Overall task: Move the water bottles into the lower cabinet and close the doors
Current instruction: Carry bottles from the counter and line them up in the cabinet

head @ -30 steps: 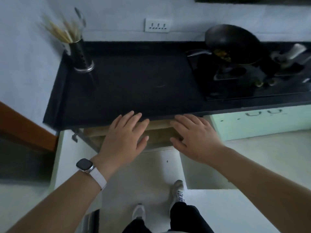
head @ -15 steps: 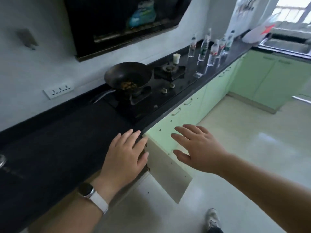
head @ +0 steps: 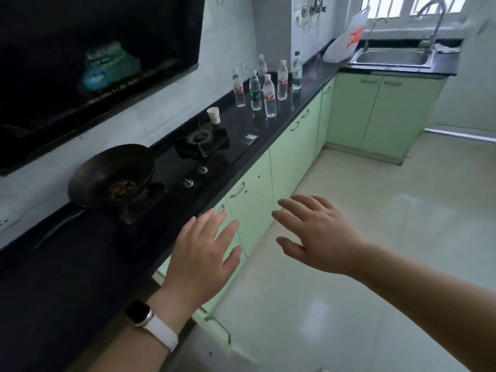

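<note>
Separating spread, empty left hand and right hand from water bottles: wok, burner, cup.

readable text: none | range hood sticker — teal, print too blurred for me to read | water bottles — red-and-white and green labels, lettering too small | white bag, red mark, illegible

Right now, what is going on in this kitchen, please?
A person stands at the black counter with both hands empty. The left hand and the right hand are open, fingers spread, in front of the green lower cabinets. Six water bottles stand upright farther along the counter, beyond the stove. No bottle is picked up yet.
</note>
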`<state>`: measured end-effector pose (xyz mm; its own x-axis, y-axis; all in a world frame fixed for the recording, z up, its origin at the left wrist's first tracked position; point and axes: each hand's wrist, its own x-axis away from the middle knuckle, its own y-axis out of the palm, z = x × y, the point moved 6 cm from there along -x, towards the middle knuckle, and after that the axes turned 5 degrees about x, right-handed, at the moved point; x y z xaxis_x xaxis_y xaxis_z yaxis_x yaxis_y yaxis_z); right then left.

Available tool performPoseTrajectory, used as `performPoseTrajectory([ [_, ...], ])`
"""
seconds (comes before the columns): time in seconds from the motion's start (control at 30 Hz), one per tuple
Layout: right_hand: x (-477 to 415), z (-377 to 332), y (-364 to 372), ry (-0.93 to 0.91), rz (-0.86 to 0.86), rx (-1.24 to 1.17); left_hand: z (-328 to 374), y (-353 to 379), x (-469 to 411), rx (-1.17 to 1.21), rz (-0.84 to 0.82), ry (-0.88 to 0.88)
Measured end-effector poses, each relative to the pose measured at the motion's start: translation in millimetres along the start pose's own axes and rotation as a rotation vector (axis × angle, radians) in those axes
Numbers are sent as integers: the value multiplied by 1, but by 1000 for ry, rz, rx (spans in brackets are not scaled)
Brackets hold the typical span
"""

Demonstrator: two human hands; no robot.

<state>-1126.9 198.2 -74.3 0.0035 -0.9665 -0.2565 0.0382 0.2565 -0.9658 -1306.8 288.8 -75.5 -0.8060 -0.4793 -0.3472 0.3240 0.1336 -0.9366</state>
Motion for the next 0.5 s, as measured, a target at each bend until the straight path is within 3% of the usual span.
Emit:
performPoseTrajectory([
  [0.2, 32, 118, -2, 117, -34, 2, 75, 42, -92, 30, 43, 87],
  [0.5, 86, 227, -16, 305, -76, 38, 170, 72, -196, 111, 128, 338],
])
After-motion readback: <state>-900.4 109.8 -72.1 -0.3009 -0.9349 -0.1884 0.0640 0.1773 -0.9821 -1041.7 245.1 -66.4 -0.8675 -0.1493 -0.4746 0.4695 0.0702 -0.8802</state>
